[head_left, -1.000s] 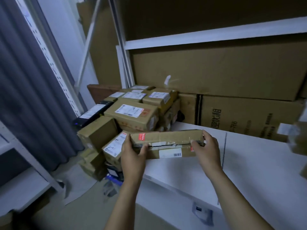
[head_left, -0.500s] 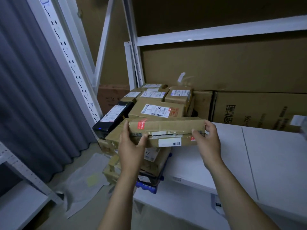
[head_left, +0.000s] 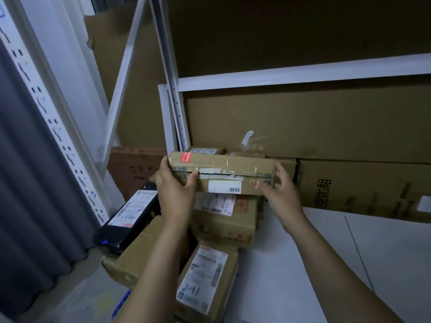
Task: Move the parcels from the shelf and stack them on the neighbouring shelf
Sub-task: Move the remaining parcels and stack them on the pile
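At the far left of the frame I see a grey curtain (head_left: 28, 159) hanging in folds, and just right of it a white perforated upright (head_left: 53, 127) slanting down toward the lower left. At the foot of that upright a black parcel (head_left: 130, 217) with a white label lies tilted on the left edge of the pile of parcels (head_left: 221, 227).

Moving toward the centre, my left hand (head_left: 173, 192) grips the left end of the long parcel (head_left: 224, 173), fingers wrapped round the end and thumb pressed on the near face. The long parcel is a flat brown cardboard box, taped along its seam, with a red sticker at its upper left and a barcode label on the near side. It sits level in mid-frame, above the pile; I cannot tell whether its underside touches the labelled box below.

In the lower centre, a parcel marked "2-11" (head_left: 205, 280) leans at the front of the pile.

My right hand (head_left: 283, 197) holds the right end of the long parcel, thumb on the near face beside a small red sticker, fingers curled at the end.

Right of the pile, the white shelf (head_left: 303, 264) spreads across the lower right, with a large printed carton (head_left: 361, 190) standing along its back.
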